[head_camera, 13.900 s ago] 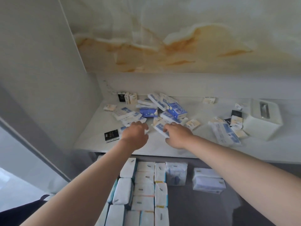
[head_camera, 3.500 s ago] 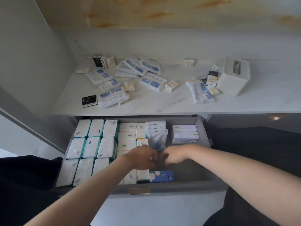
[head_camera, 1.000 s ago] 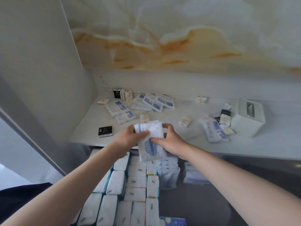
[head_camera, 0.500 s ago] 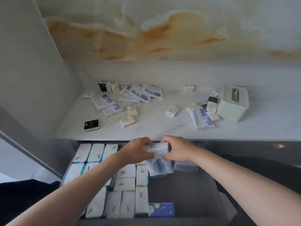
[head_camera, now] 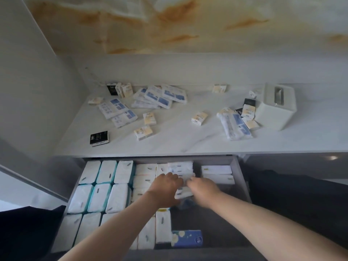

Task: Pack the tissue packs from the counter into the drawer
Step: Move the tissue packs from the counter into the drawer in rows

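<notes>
The grey drawer (head_camera: 240, 178) stands pulled out below the white counter (head_camera: 188, 140). Rows of white tissue packs (head_camera: 102, 185) fill its left half. My left hand (head_camera: 165, 187) and my right hand (head_camera: 202, 187) are both down in the drawer's middle, gripping a white and blue tissue pack (head_camera: 183, 193) between them, in front of a stack of similar packs (head_camera: 180, 167). On the counter lie several blue and white tissue packs (head_camera: 158, 97) at the back left, and another bundle (head_camera: 234, 125) to the right.
Small yellow packets (head_camera: 149, 118) and a black packet (head_camera: 99, 138) are scattered on the counter. A white tissue box (head_camera: 275, 108) stands at its right. A blue flowered pack (head_camera: 186, 241) lies at the drawer's front. Two white packs (head_camera: 216, 173) sit at the drawer's back right.
Both hands have carried the tissue pack from above the counter edge down into the drawer's middle. The view has tilted downward.
</notes>
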Available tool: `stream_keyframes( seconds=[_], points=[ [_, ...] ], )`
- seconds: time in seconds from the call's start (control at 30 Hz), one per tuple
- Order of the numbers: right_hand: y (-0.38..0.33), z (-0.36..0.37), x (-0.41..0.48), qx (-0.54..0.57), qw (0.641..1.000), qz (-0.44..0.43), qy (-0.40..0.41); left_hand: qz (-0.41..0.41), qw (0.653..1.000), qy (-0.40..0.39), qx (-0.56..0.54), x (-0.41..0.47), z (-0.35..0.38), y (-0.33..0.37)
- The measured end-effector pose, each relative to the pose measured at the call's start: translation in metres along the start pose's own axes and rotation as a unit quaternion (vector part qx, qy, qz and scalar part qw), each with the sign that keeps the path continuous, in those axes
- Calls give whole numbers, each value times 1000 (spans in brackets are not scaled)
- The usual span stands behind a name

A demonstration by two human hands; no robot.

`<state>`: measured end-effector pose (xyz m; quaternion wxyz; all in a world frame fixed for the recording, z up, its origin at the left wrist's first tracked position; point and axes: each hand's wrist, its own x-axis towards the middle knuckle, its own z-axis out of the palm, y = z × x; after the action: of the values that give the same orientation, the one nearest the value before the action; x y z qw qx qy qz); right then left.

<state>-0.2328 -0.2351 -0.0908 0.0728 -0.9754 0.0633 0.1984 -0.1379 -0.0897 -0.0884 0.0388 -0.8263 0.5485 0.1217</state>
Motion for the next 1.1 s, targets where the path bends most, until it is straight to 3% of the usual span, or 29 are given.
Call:
stream_keyframes(
  seconds=[0.33, 0.43, 0.5, 0.6, 0.67, 0.73, 0.83, 0.93, 1.0, 1.1],
  points=[
    [0, 25, 10, 95, 989, 47, 105, -14, 999, 20, 32, 11, 3, -7],
    [-2, 29, 7, 160, 972, 126, 118, -21, 997, 63, 34, 12, 13, -8],
    [-6, 32, 5, 257, 934, 223, 112, -24, 996, 77, 32, 11, 16, -8],
    [-15, 37, 11, 405, 842, 355, 23, -14, 995, 91, 34, 10, 14, -8],
    [-22, 44, 20, 501, 772, 392, -16, -25, 995, 91, 18, 8, 14, -7],
    [-26, 50, 25, 556, 732, 392, -26, -45, 996, 72, -10, 6, 19, -6],
    [-19, 62, 34, 536, 774, 337, 6, -47, 998, 31, -29, 4, 30, -5],
    [-7, 59, 33, 480, 829, 284, -23, -45, 999, 26, -16, 4, 33, -5],
    [-3, 44, 25, 434, 854, 287, -25, -59, 998, 21, 1, 6, 35, -4],
    [-1, 36, 21, 370, 883, 286, 39, -76, 996, -1, 39, 10, 40, 0]
  ],
)
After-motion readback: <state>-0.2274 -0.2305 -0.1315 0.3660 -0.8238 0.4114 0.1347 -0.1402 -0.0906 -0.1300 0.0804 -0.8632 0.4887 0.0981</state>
